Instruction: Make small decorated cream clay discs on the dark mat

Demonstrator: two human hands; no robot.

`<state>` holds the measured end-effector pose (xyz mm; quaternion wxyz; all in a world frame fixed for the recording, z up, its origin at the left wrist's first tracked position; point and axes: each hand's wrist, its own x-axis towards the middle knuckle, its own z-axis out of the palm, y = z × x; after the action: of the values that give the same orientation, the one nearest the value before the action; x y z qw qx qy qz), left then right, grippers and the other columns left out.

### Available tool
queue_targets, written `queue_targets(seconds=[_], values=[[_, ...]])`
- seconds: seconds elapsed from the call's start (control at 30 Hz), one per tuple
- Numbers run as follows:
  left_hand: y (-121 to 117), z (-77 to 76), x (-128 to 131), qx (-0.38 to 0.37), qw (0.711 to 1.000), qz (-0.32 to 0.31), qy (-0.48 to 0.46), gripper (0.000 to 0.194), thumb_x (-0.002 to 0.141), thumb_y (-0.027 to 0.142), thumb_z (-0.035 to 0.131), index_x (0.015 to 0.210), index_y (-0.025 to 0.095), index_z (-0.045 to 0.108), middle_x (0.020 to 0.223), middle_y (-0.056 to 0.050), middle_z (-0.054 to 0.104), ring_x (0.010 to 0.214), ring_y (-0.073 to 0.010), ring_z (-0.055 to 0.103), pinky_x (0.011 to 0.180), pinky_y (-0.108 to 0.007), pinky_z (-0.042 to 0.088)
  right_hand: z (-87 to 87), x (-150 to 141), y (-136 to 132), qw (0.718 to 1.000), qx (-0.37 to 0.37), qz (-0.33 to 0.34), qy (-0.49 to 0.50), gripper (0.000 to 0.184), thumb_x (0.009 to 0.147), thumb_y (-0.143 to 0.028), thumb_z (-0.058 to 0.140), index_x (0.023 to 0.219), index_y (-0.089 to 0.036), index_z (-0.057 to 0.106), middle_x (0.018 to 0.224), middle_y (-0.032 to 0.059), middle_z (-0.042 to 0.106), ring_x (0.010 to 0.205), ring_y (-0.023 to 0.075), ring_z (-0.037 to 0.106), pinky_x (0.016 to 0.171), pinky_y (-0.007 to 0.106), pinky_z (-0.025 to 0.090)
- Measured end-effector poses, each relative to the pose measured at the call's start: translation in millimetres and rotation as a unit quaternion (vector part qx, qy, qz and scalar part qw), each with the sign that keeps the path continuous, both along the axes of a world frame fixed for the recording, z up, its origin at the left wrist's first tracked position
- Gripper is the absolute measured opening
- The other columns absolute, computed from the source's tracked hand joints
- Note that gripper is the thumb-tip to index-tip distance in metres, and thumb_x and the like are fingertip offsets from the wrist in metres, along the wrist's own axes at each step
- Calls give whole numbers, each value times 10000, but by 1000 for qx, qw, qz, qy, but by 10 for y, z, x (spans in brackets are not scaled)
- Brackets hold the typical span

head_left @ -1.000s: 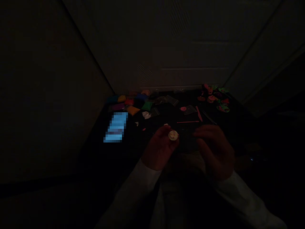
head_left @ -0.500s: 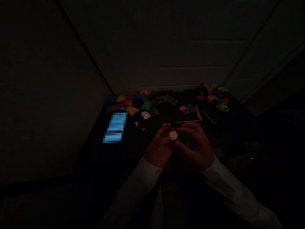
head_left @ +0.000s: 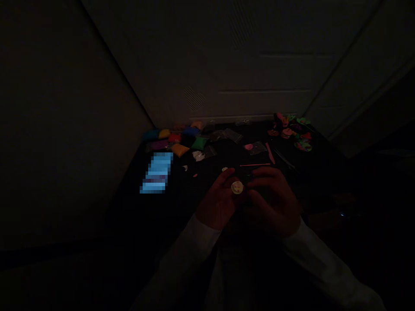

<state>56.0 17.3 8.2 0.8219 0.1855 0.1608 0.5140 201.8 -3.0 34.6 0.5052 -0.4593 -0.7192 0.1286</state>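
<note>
The scene is very dark. My left hand (head_left: 218, 202) pinches a small pale round clay disc (head_left: 237, 187) between its fingertips, held above a dark work surface (head_left: 181, 190). My right hand (head_left: 275, 202) is curled close against the disc from the right, fingertips touching or nearly touching it; whether it grips the disc is unclear. Both arms wear white sleeves.
Several coloured clay packets (head_left: 180, 140) lie at the back left, a blurred blue lit rectangle (head_left: 156, 172) beside them. Pink modelling sticks (head_left: 259, 163) and clear bags sit behind my hands. Colourful clay figures (head_left: 293, 131) are at the back right. A wall rises behind.
My right hand came in from the right and closed against the disc in my left hand. The disc has shifted slightly lower and to the right.
</note>
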Motion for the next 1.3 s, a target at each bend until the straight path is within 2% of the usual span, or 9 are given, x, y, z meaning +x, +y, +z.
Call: queue_targets(seconds=[0.57,0.77,1.1,1.3], values=[[-6,17,3,22,1000,-7,-11,365,714,73,571,1057,200,565,894,10,596,825,-106,582,752,-257,491,36,-5,-38,999,27,-3,-20,179,751,-190,553,914,-229,615,1006,60,555,959,211,533,819,410,447],[-5,40,9,3,1000,-1,8,378,670,89,619,1024,216,578,884,20,598,792,-97,585,729,-242,485,35,-11,-44,1000,21,0,-22,173,753,-199,553,910,-229,616,1014,63,557,970,216,537,825,414,447],[-8,30,7,15,1000,-4,3,355,708,88,586,1040,215,576,909,10,599,833,-108,583,752,-258,486,33,-5,-54,1000,19,10,-13,185,758,-173,555,930,-224,599,1017,61,547,973,206,526,832,403,437],[-7,17,9,7,1000,-6,1,350,706,83,596,1031,213,579,898,17,608,813,-92,588,731,-222,480,18,-11,-51,1000,17,7,-7,181,748,-172,569,918,-226,598,1009,56,548,970,205,527,827,394,438]])
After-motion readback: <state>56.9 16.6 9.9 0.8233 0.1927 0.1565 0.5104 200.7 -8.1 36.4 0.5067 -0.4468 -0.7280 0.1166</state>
